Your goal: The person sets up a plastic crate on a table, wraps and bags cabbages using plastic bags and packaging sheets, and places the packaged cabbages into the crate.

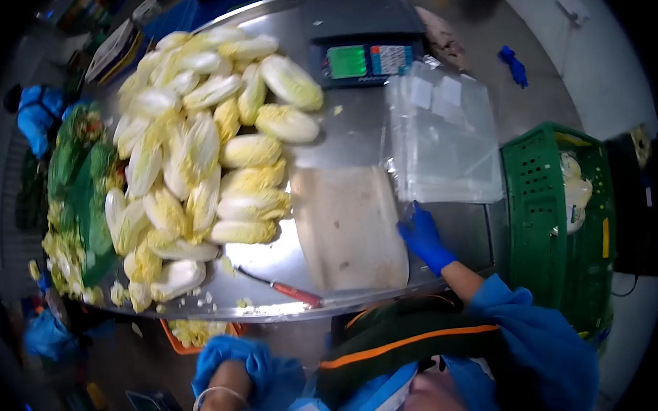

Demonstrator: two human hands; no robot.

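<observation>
My right hand is loosely open at the near edge of the plastic bags, right of the napa cabbages. Left hand is near left, too blurry to tell its grip.

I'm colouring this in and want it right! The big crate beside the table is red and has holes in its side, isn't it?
Not red: the head view shows that the big crate beside the table is green. It does have holes in its side.

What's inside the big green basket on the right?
Inside the green basket you can see some pale, rounded bundles, towards the far end. Its left wall covers part of the inside, so I can't tell what's hidden there.
</observation>
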